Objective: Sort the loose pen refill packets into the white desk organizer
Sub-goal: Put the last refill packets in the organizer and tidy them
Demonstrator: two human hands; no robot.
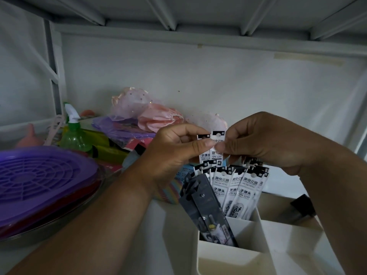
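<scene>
Refill packets in hand: two slim white paper-and-plastic pen refill packets with black printed headers (211,144) are being held upright, side by side, above the organizer.
Left hand: the left hand (176,149) is pinching the left packet between thumb and forefinger, other fingers curled in.
Right hand: the right hand (264,139) is pinching the right packet near its top; the remaining fingers are folding down over the stored bundle.
Organizer: the white plastic desk organizer with open square compartments (278,235) is sitting low right on the shelf.
Already stored: a fanned row of matching white refill packets (238,187) is standing in a rear compartment; dark grey packets (206,211) are leaning in the front-left one.
Step in hand: judging by the grip, the pair is being separated or aligned before going in.
Next move: lowering the pair, bottoms first, among the white ones, without knocking the fan askew.
Clutter nearby: a purple slotted plastic lid (39,175) and green spray bottle (73,133) are lying well to the left.
</scene>
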